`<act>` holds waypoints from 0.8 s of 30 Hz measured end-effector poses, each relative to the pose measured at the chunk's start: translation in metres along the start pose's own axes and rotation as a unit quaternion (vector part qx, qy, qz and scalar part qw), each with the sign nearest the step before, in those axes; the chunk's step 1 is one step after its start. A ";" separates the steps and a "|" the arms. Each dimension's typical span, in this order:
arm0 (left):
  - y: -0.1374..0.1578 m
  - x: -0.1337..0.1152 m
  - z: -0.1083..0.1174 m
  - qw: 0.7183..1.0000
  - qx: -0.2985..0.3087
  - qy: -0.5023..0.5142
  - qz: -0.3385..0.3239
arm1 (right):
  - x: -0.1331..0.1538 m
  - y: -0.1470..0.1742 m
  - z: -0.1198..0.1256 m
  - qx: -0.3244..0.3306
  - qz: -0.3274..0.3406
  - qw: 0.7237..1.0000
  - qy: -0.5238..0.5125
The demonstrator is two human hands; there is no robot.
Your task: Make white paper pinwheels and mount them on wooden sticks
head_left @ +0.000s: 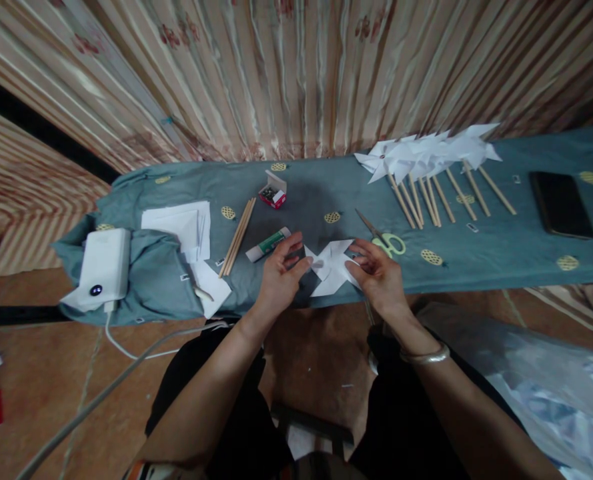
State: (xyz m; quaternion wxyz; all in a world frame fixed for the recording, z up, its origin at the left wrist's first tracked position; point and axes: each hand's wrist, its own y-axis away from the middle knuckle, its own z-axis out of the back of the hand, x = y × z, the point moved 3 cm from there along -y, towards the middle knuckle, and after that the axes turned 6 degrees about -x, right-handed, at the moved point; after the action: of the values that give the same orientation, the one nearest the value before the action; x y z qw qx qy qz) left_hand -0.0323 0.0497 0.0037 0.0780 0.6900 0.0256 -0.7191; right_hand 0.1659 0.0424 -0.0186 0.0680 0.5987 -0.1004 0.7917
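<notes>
A folded white paper pinwheel [332,268] without a stick is held over the front edge of the cloth-covered table. My left hand [280,272] has its thumb at the pinwheel's left blade, with the fingers curled beside it. On the other side, my right hand [377,275] pinches the right blades between thumb and fingers. Just behind my right fingers lie scissors [389,243] with light green handles. A glue stick [269,245] with a green label rests beyond my left hand. Several bare wooden sticks [237,237] lie left of it, near a small open red box [273,193] holding small dark items.
Finished pinwheels [426,157] on sticks lie in a row at the back right, left of a black phone [561,205]. White paper sheets [176,223] and a cabled white power bank [105,263] are at left. A striped curtain [276,80] hangs behind the table [301,177].
</notes>
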 end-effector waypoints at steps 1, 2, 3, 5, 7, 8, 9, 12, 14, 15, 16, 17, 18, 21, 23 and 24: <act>0.000 0.001 0.000 1.000 -0.002 0.009 0.006 | -0.002 -0.001 0.001 -0.010 -0.017 0.999 -0.027; 0.001 0.002 -0.001 1.000 -0.004 0.021 0.014 | -0.004 -0.003 0.002 -0.022 -0.036 0.998 -0.054; 0.002 0.004 -0.002 0.999 -0.007 0.036 0.023 | -0.005 -0.005 0.003 -0.032 -0.052 0.995 -0.078; 0.004 0.005 -0.005 0.997 -0.005 0.065 0.045 | -0.005 -0.008 0.005 -0.030 -0.064 0.992 -0.108; 0.007 0.006 -0.011 0.993 0.002 0.097 0.070 | -0.003 -0.010 0.008 -0.025 -0.072 0.989 -0.124; 0.009 0.005 -0.014 0.990 0.008 0.116 0.082 | -0.002 -0.011 0.009 -0.026 -0.076 0.988 -0.130; 0.012 0.004 -0.018 0.986 0.014 0.136 0.093 | -0.001 -0.011 0.010 -0.028 -0.081 0.987 -0.136; 0.018 -0.001 -0.030 0.974 0.042 0.187 0.125 | 0.003 -0.009 0.010 -0.034 -0.100 0.981 -0.161; 0.022 -0.003 -0.036 0.965 0.054 0.207 0.152 | 0.006 -0.007 0.009 -0.036 -0.118 0.975 -0.183; 0.024 -0.004 -0.038 0.961 0.057 0.215 0.164 | 0.007 -0.006 0.008 -0.035 -0.124 0.973 -0.191; 0.025 -0.004 -0.040 0.958 0.058 0.221 0.175 | 0.007 -0.006 0.007 -0.034 -0.127 0.972 -0.196; 0.026 -0.005 -0.042 0.955 0.058 0.226 0.182 | 0.008 -0.005 0.007 -0.033 -0.126 0.971 -0.199; 0.026 -0.005 -0.042 0.954 0.057 0.228 0.186 | 0.008 -0.005 0.007 -0.031 -0.123 0.972 -0.199; 0.026 -0.003 -0.042 0.957 0.043 0.220 0.185 | 0.010 -0.004 0.008 -0.019 -0.118 0.973 -0.197; 0.026 -0.002 -0.041 0.961 0.036 0.207 0.181 | 0.012 -0.002 0.009 -0.007 -0.120 0.973 -0.200; 0.025 -0.001 -0.041 0.962 0.034 0.202 0.179 | 0.014 -0.001 0.009 0.000 -0.119 0.972 -0.201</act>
State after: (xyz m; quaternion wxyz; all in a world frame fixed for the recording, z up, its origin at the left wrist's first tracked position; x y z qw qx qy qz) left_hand 0.0121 0.0307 0.0048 0.1747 0.8164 -0.1077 -0.5398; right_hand 0.1705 0.0415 -0.0023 0.1400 0.7534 -0.0396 0.6412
